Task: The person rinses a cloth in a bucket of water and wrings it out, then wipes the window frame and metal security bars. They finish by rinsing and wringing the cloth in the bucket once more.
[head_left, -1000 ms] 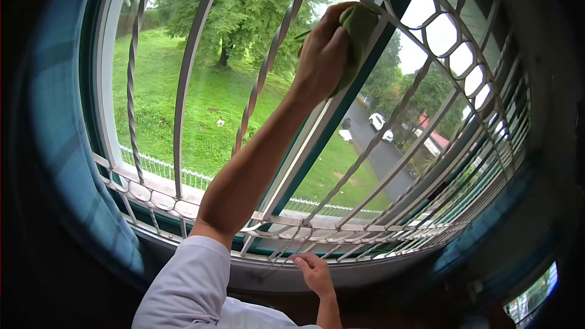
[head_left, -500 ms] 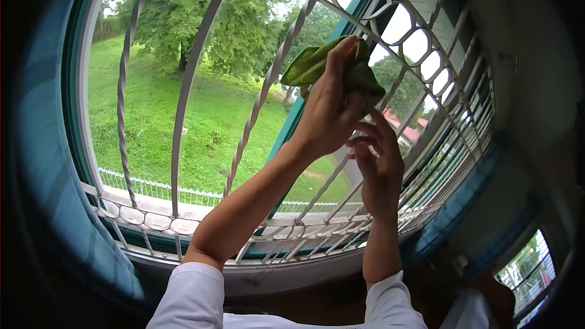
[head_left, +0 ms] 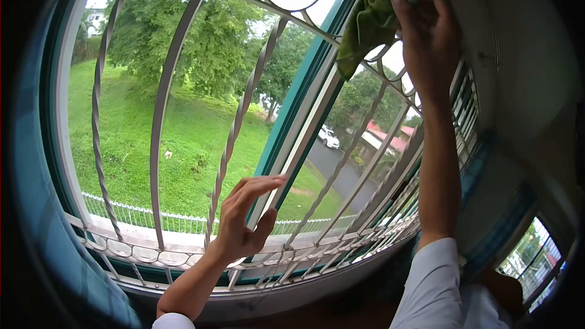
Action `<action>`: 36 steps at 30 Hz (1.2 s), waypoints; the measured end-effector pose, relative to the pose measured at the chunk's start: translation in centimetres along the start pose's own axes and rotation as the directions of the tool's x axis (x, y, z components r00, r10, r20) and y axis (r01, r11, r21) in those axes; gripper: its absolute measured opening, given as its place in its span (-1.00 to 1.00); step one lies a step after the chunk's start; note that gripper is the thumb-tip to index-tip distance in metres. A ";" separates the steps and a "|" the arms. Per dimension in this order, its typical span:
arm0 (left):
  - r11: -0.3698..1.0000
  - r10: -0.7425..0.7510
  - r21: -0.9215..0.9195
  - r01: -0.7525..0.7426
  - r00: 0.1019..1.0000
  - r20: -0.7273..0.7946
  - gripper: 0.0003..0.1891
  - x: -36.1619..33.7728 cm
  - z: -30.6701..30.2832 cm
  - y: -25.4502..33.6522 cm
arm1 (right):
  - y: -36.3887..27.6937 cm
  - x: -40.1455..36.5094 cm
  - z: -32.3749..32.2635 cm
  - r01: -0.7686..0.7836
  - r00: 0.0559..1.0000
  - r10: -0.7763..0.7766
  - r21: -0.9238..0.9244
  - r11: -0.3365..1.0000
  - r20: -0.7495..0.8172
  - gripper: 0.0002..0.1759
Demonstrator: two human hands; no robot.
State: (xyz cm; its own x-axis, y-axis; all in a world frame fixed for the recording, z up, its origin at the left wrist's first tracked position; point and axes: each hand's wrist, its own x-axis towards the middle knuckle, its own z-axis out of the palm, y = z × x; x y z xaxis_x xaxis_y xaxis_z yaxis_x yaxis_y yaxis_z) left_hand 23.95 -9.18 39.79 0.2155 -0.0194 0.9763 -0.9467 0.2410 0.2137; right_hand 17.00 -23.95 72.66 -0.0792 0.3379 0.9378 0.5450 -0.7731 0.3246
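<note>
A crumpled green cloth (head_left: 376, 17) hung high at the upper right, in front of the scrolled part of a metal window grille (head_left: 163, 116). The person's right hand (head_left: 429, 33) grasped it, arm raised. Lower down, the left hand (head_left: 245, 216) was empty, fingers loosely spread near the teal window frame (head_left: 292, 103). Beyond the bars were a grassy slope (head_left: 131, 137), a leafy tree (head_left: 195, 42) and a white car (head_left: 329, 137); a blue curtain (head_left: 30, 189) edged the left side.

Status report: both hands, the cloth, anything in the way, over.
Left bare hand open, empty. Right bare hand raised, gripping crumpled green fabric cloth. Cloth hanging loose at lower end. Pale metal-barred window grille fronting the view outside.
</note>
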 end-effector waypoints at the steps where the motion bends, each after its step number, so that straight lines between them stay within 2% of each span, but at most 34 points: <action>1: 0.999 -0.029 0.026 0.029 0.999 0.015 -0.68 -1.2 0.0 -0.2 | 1.0 2.7 0.4 0.130 0.990 -0.116 -0.212 0.969 0.078 -0.76; 2: 0.997 -0.058 0.051 0.056 0.998 0.034 -0.70 -2.5 0.0 -0.4 | 1.9 5.4 0.9 0.262 0.962 -0.206 -0.404 0.876 0.178 -0.78; 4: 0.992 -0.099 0.087 0.089 0.988 0.117 -0.68 -4.5 0.5 -1.0 | 2.8 9.7 3.0 0.281 0.960 -0.210 -0.670 0.687 0.187 -0.75; 5: 0.992 -0.091 0.100 0.076 0.984 0.152 -0.68 -5.2 0.8 -1.3 | 4.5 12.3 3.9 0.281 0.960 -0.206 -0.681 0.676 0.191 -0.75; 7: 0.994 -0.080 0.091 0.061 0.972 0.222 -0.71 -6.8 0.9 -1.9 | 7.2 16.4 4.8 0.463 0.871 -0.404 -0.742 0.485 0.279 -0.77; 8: 0.995 -0.068 0.089 0.047 0.967 0.247 -0.72 -7.6 0.9 -2.4 | 7.2 16.4 5.1 0.456 0.875 -0.393 -0.752 0.476 0.282 -0.77; 10: 0.998 -0.053 0.031 0.047 0.966 0.254 -0.74 -8.9 0.3 -2.8 | 6.6 16.7 5.8 0.521 0.839 -0.280 -0.837 0.168 0.466 -0.76; 11: 0.997 -0.073 0.000 0.076 0.960 0.271 -0.75 -9.5 0.0 -3.0 | 6.2 15.9 5.8 0.612 0.777 -0.339 -0.762 0.212 0.530 -0.77; 12: 0.997 -0.062 -0.020 0.071 0.956 0.286 -0.75 -10.0 -0.3 -3.2 | 5.5 15.2 5.6 0.609 0.780 -0.322 -0.769 0.195 0.536 -0.77; 13: 0.997 -0.055 -0.041 0.070 0.954 0.295 -0.73 -10.5 -0.6 -3.3 | 2.0 13.0 5.9 0.448 0.863 0.018 -0.781 0.436 0.505 -0.78; 14: 0.996 -0.046 -0.063 0.068 0.951 0.305 -0.70 -11.1 -1.1 -3.3 | -0.2 11.9 6.1 0.193 0.806 0.362 -0.786 0.587 0.468 -0.78; 16: 0.992 -0.016 -0.114 0.054 0.950 0.310 -0.71 -11.7 -1.4 -3.0 | 1.9 10.8 4.5 0.445 0.742 0.123 -0.622 0.645 0.659 -0.78; 17: 0.990 -0.041 -0.112 0.082 0.944 0.327 -0.74 -12.1 -1.6 -2.8 | 1.2 11.4 4.3 0.405 0.684 0.262 -0.653 0.640 0.680 -0.73; 18: 0.989 -0.075 -0.094 0.114 0.934 0.349 -0.76 -12.4 -2.0 -2.8 | 1.7 11.9 4.1 0.401 0.693 0.269 -0.669 0.626 0.668 -0.73; 20: 0.986 -0.091 -0.096 0.135 0.925 0.370 -0.76 -13.2 -2.5 -2.7 | 5.0 13.4 4.0 0.551 0.787 -0.004 -0.700 0.455 0.617 -0.66; 21: 0.984 -0.093 -0.107 0.143 0.921 0.378 -0.75 -13.5 -2.4 -2.9 | 5.1 14.7 4.5 0.496 0.823 0.087 -0.786 0.370 0.561 -0.59; 22: 0.982 -0.089 -0.120 0.144 0.921 0.380 -0.73 -13.7 -2.2 -3.2 | 5.0 16.2 4.9 0.495 0.827 0.086 -0.792 0.357 0.556 -0.59; 24: 0.983 -0.082 -0.122 0.140 0.917 0.391 -0.73 -14.2 -2.0 -3.6 | 4.9 18.5 5.6 0.409 0.887 0.119 -0.879 0.245 0.445 -0.55; 25: 0.981 -0.090 -0.126 0.149 0.918 0.387 -0.73 -14.4 -1.9 -3.8 | 5.0 19.0 5.8 0.406 0.890 0.115 -0.882 0.241 0.441 -0.55; 27: 0.977 -0.103 -0.134 0.165 0.919 0.380 -0.74 -14.7 -1.9 -4.0 | 5.5 19.0 5.9 0.377 0.776 0.414 -0.876 0.301 0.476 -0.53; 28: 0.979 -0.096 -0.133 0.157 0.920 0.381 -0.74 -14.5 -2.4 -3.9 | 5.4 16.4 5.7 0.464 0.793 0.263 -0.825 0.323 0.549 -0.79; 30: 0.971 -0.125 -0.151 0.186 0.931 0.342 -0.75 -13.9 -3.4 -3.4 | 6.8 12.9 3.9 0.691 0.668 -0.069 -0.583 0.427 0.741 -0.80; 32: 0.972 -0.125 -0.149 0.180 0.940 0.319 -0.75 -14.5 -3.7 -3.4 | 6.3 12.0 3.7 0.687 0.689 -0.113 -0.595 0.416 0.716 -0.73; 34: 0.957 -0.188 -0.145 0.250 0.919 0.346 -0.82 -15.7 -3.7 -3.3 | 6.5 13.2 4.1 0.672 0.714 -0.149 -0.608 0.422 0.685 -0.66; 36: 0.965 -0.173 -0.127 0.228 0.923 0.343 -0.86 -15.4 -3.6 -3.0 | 8.1 17.5 5.1 0.548 0.831 -0.084 -0.782 0.296 0.550 -0.63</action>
State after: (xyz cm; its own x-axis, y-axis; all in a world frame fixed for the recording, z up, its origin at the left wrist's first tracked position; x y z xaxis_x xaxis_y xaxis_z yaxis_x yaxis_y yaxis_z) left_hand 24.33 -6.13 24.02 0.2805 -0.3921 0.8761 -0.8345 0.3514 0.4244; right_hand 24.29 -21.57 91.09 0.3475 0.6412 0.6842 -0.5347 -0.4639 0.7064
